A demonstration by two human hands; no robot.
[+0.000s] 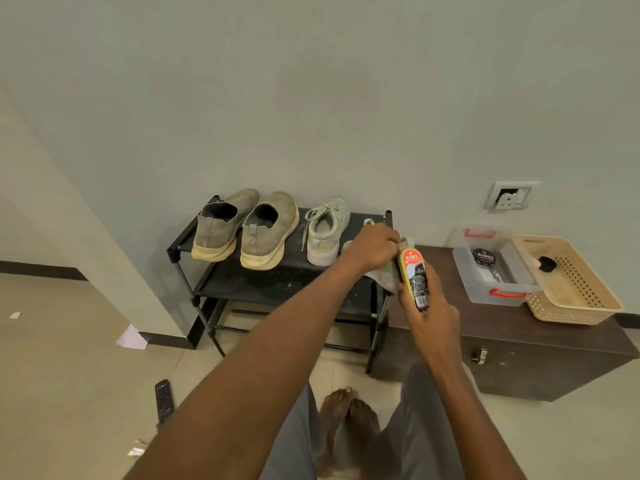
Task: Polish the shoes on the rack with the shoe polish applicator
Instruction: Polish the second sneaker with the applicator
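Right hand (427,306) gripping applicator (414,277), tip up, at rack's (194,285) right edge. Left hand (372,247) curled over white shoe (382,273) overhanging that edge. Three shoes (266,230) left on top shelf.

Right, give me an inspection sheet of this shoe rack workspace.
Surface: black shoe rack, dusty top shelf.
Job's things: tan slip-on pair; pale sneaker on rack; Kiwi polish applicator.
Clutter: polish tin in clear box; beige basket; remote on floor.
Grips: left hand holds second sneaker; right hand holds applicator.
Cables: nothing seen.
Surroundings: wall socket; brown cabinet.
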